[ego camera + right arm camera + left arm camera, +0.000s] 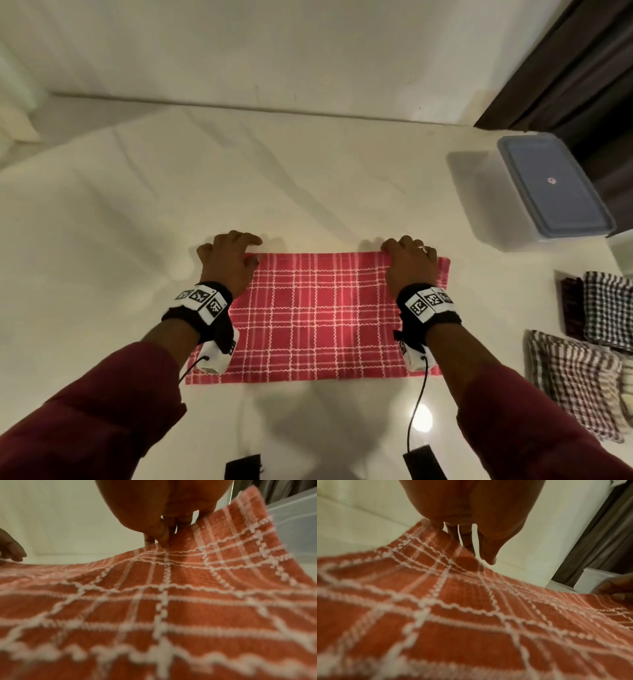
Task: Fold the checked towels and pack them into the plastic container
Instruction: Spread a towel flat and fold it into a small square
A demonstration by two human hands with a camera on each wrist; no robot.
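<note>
A red checked towel (318,315) lies flat on the white table (205,188), its long side across my view. My left hand (229,260) is at its far left corner, fingers curled over the edge; in the left wrist view the fingertips (467,545) meet the cloth (471,615) while the thumb hangs just past the edge. My right hand (411,257) is at the far right edge, and the right wrist view shows thumb and fingers (157,539) pinching the towel (154,608). The plastic container (555,185) with a blue lid on stands at the back right.
More checked towels lie at the table's right edge: a brown-and-white one (582,380) and a dark-checked one (606,308). A dark curtain (565,68) hangs behind the container. Cables and black straps (243,467) trail by the near edge.
</note>
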